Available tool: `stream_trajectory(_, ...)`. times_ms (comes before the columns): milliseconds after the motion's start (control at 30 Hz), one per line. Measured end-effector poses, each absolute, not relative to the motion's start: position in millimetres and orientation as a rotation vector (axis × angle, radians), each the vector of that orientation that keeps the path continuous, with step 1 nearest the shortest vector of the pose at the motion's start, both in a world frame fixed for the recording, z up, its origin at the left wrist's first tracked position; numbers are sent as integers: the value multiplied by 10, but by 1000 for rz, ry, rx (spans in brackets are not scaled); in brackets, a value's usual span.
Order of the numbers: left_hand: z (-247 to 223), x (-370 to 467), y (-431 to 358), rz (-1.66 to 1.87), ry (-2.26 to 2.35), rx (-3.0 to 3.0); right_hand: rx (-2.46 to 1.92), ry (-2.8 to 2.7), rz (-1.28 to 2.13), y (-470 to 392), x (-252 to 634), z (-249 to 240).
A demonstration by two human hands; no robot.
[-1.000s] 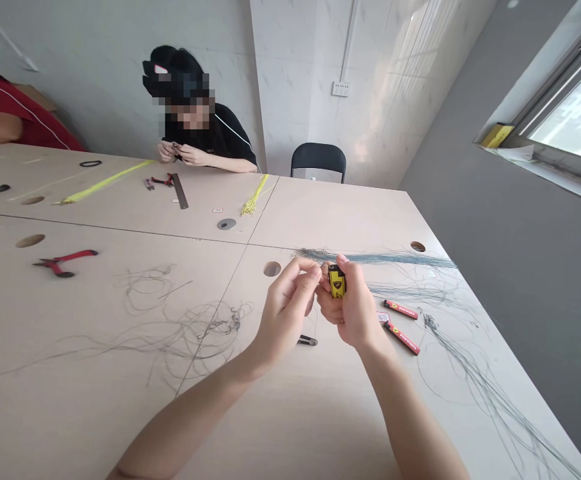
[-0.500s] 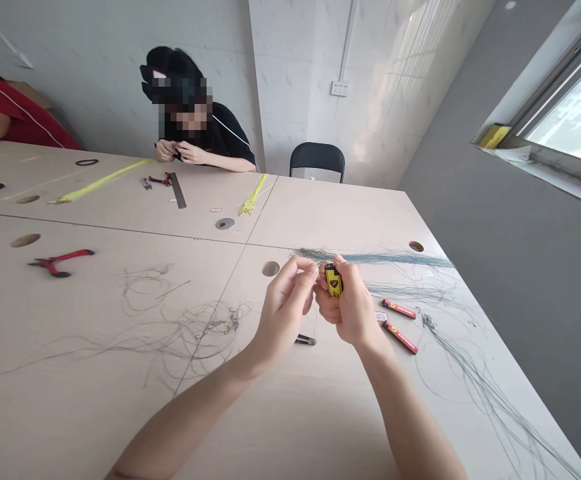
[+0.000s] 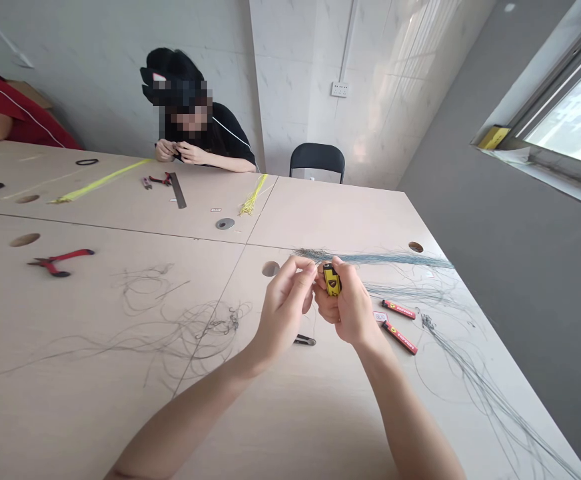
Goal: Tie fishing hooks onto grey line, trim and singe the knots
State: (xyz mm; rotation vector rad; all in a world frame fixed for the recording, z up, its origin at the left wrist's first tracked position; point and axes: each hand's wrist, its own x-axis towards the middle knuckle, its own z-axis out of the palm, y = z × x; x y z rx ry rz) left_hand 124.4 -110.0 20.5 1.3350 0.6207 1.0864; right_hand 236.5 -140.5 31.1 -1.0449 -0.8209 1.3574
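My right hand is closed around a yellow and black lighter, its thumb on the top end. Close beside it, my left hand is closed in a pinch at the lighter's top. A thin cord seems to run from these fingertips and hang below; its pinched end is too small to make out. No flame can be seen. Under the hands lies a pair of small black thread snips, partly covered by the left wrist. Two red lighters rest to the right of my right hand.
Grey-blue cord bundles lie behind and right of my hands. Loose tangled cords and red-handled pliers are at left. Across the table a person in black works by a steel ruler and yellow cords. Round holes pierce the tabletop.
The yellow lighter and my right hand have shifted very slightly to the left. My left hand keeps its pinch in nearly the same place.
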Motion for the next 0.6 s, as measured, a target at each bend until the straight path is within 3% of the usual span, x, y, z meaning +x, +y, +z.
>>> stream_trajectory(600, 218, 1214, -1053, 1093, 672, 1323, -1112, -759, 1369, -1410, 2355, 366)
